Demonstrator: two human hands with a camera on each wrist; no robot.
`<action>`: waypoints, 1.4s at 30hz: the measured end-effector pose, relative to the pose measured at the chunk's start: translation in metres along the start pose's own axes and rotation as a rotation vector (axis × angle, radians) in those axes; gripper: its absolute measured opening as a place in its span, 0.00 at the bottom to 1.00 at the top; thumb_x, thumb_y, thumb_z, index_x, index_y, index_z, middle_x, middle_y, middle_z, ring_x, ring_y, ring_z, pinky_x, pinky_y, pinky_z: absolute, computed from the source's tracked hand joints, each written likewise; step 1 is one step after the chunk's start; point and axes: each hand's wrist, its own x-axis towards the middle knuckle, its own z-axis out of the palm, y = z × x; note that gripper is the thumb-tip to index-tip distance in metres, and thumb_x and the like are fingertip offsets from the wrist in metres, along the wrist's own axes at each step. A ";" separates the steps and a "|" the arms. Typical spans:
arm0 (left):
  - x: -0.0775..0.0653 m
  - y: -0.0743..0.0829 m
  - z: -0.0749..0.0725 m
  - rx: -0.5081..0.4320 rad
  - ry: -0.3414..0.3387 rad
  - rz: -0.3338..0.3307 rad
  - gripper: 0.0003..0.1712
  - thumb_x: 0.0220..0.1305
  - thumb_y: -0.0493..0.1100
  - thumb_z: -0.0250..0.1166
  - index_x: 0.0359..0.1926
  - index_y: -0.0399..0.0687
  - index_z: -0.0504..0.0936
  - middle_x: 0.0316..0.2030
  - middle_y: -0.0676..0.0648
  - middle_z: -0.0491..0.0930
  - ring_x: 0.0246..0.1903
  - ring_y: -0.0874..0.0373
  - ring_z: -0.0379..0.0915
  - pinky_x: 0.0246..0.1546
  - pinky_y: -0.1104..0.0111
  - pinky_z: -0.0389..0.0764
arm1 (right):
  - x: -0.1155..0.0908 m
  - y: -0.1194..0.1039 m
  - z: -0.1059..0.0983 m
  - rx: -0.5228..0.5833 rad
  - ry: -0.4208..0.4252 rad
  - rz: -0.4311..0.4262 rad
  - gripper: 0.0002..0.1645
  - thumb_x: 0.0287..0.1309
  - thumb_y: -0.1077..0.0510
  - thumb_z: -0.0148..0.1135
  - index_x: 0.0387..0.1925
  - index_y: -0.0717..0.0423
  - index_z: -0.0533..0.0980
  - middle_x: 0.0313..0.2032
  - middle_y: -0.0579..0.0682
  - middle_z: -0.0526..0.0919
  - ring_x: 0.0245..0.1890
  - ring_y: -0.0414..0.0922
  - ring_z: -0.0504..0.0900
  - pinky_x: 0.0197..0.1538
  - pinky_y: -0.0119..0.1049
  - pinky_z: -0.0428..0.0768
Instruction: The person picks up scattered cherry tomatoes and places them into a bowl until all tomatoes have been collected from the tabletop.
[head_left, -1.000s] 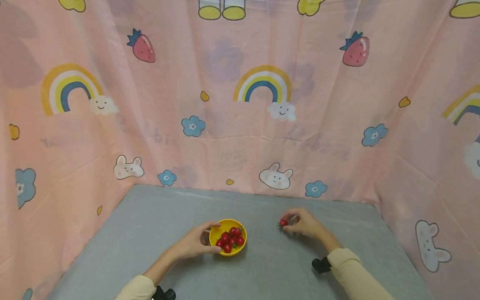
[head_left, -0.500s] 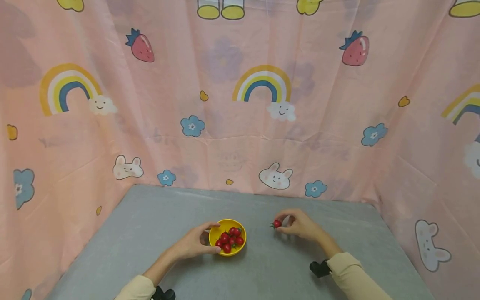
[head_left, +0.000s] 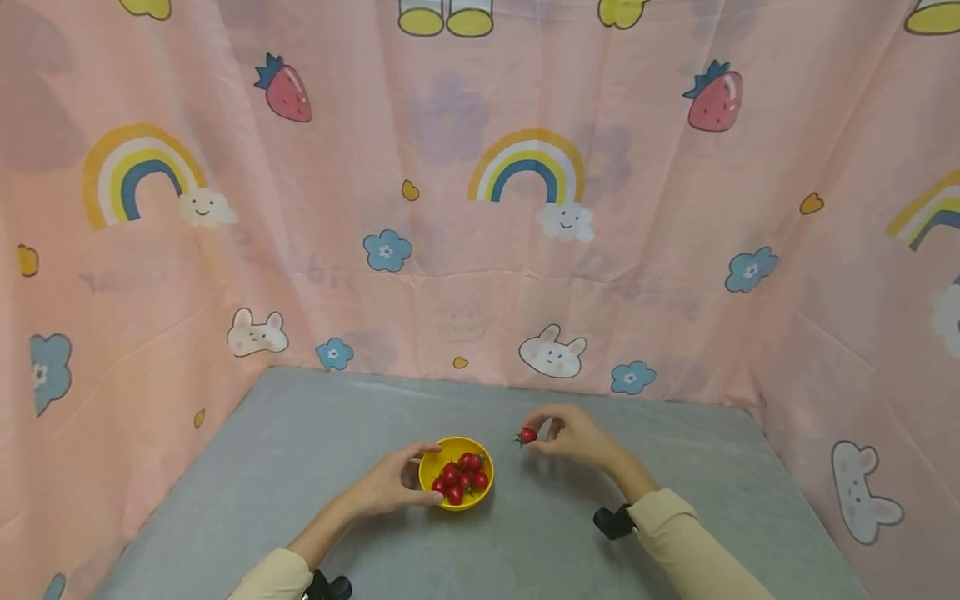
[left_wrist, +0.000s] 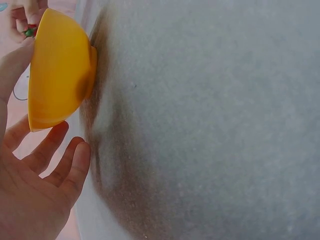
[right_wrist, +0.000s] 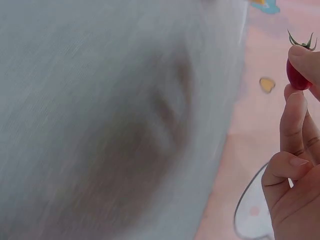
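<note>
A small yellow bowl stands on the grey table, with several red cherry tomatoes inside. My left hand holds it from the left, thumb at the near rim and fingers at the far side. In the left wrist view, the outer wall of the bowl hides its contents. To the right of the bowl, my right hand pinches one cherry tomato above the table. The right wrist view shows this tomato between thumb and fingertips, its green stem end pointing away from the palm.
The grey table reaches back to a pink printed curtain, which also borders both sides. Black straps with cameras sit on both wrists by the light sleeves.
My right hand has moved left toward the bowl and risen a little, carrying the cherry tomato. The left hand and the bowl have stayed in place.
</note>
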 end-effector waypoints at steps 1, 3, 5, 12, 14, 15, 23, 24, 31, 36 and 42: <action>0.000 0.001 0.000 -0.002 0.000 -0.001 0.40 0.58 0.46 0.78 0.68 0.43 0.72 0.64 0.40 0.73 0.50 0.48 0.78 0.47 0.58 0.81 | 0.003 -0.003 0.002 0.001 0.000 -0.005 0.13 0.57 0.62 0.75 0.43 0.47 0.85 0.38 0.42 0.83 0.29 0.45 0.78 0.30 0.36 0.80; 0.000 0.002 0.000 -0.003 0.000 -0.001 0.40 0.58 0.46 0.78 0.68 0.43 0.72 0.63 0.40 0.73 0.50 0.48 0.78 0.47 0.58 0.81 | 0.007 -0.007 0.006 0.002 0.001 -0.020 0.13 0.56 0.62 0.75 0.43 0.47 0.85 0.38 0.42 0.82 0.28 0.45 0.77 0.30 0.36 0.79; 0.000 0.002 -0.001 0.000 0.001 -0.004 0.40 0.58 0.46 0.78 0.68 0.43 0.72 0.63 0.40 0.73 0.50 0.48 0.77 0.47 0.58 0.81 | 0.012 -0.012 0.010 0.002 0.000 -0.023 0.13 0.56 0.62 0.76 0.43 0.47 0.85 0.37 0.42 0.82 0.28 0.45 0.77 0.30 0.35 0.79; 0.001 0.001 -0.001 0.004 0.004 -0.005 0.40 0.58 0.46 0.78 0.68 0.42 0.72 0.63 0.40 0.73 0.51 0.46 0.77 0.49 0.55 0.81 | 0.027 -0.028 0.024 0.010 -0.018 -0.033 0.12 0.57 0.60 0.76 0.43 0.48 0.85 0.37 0.41 0.82 0.29 0.46 0.78 0.32 0.35 0.80; 0.002 0.000 -0.001 0.008 0.004 -0.003 0.40 0.58 0.46 0.78 0.68 0.42 0.72 0.63 0.40 0.73 0.51 0.46 0.77 0.49 0.55 0.81 | 0.031 -0.031 0.027 0.019 -0.027 -0.044 0.12 0.57 0.59 0.76 0.43 0.49 0.85 0.37 0.41 0.82 0.29 0.45 0.78 0.32 0.35 0.80; 0.002 0.000 -0.001 0.008 0.003 -0.003 0.40 0.58 0.47 0.78 0.68 0.42 0.72 0.62 0.40 0.74 0.51 0.47 0.78 0.49 0.56 0.81 | 0.032 -0.033 0.029 0.021 -0.031 -0.052 0.12 0.57 0.58 0.76 0.44 0.49 0.85 0.37 0.41 0.82 0.29 0.45 0.78 0.32 0.35 0.80; 0.002 -0.004 -0.003 0.028 -0.007 -0.009 0.40 0.59 0.49 0.77 0.68 0.44 0.71 0.62 0.42 0.74 0.51 0.49 0.77 0.47 0.61 0.81 | 0.042 -0.041 0.041 0.067 -0.049 -0.053 0.13 0.57 0.58 0.76 0.45 0.49 0.85 0.38 0.41 0.82 0.29 0.44 0.78 0.31 0.35 0.79; 0.002 -0.004 -0.003 0.027 -0.008 -0.007 0.40 0.59 0.49 0.77 0.68 0.44 0.71 0.62 0.42 0.74 0.51 0.49 0.77 0.47 0.61 0.81 | 0.044 -0.041 0.043 0.071 -0.051 -0.059 0.13 0.57 0.59 0.76 0.45 0.50 0.85 0.38 0.41 0.83 0.29 0.44 0.78 0.31 0.35 0.79; 0.001 -0.003 -0.002 0.015 -0.015 0.002 0.40 0.59 0.49 0.77 0.68 0.43 0.71 0.62 0.41 0.74 0.51 0.49 0.78 0.45 0.62 0.81 | 0.049 -0.041 0.054 0.091 -0.058 -0.091 0.12 0.58 0.61 0.75 0.44 0.52 0.85 0.37 0.42 0.83 0.30 0.47 0.79 0.31 0.34 0.80; 0.001 -0.001 -0.002 0.018 -0.013 0.003 0.39 0.59 0.49 0.77 0.68 0.43 0.72 0.62 0.41 0.74 0.51 0.48 0.78 0.45 0.60 0.81 | 0.049 -0.036 0.057 0.096 -0.061 -0.087 0.16 0.58 0.60 0.75 0.48 0.59 0.83 0.38 0.48 0.84 0.28 0.44 0.78 0.30 0.34 0.79; 0.001 -0.001 -0.001 0.004 -0.009 -0.018 0.40 0.59 0.49 0.77 0.68 0.44 0.72 0.63 0.42 0.74 0.51 0.50 0.78 0.47 0.60 0.81 | 0.041 -0.026 0.053 0.113 -0.021 -0.100 0.15 0.59 0.60 0.74 0.46 0.63 0.83 0.38 0.51 0.84 0.30 0.50 0.78 0.32 0.33 0.78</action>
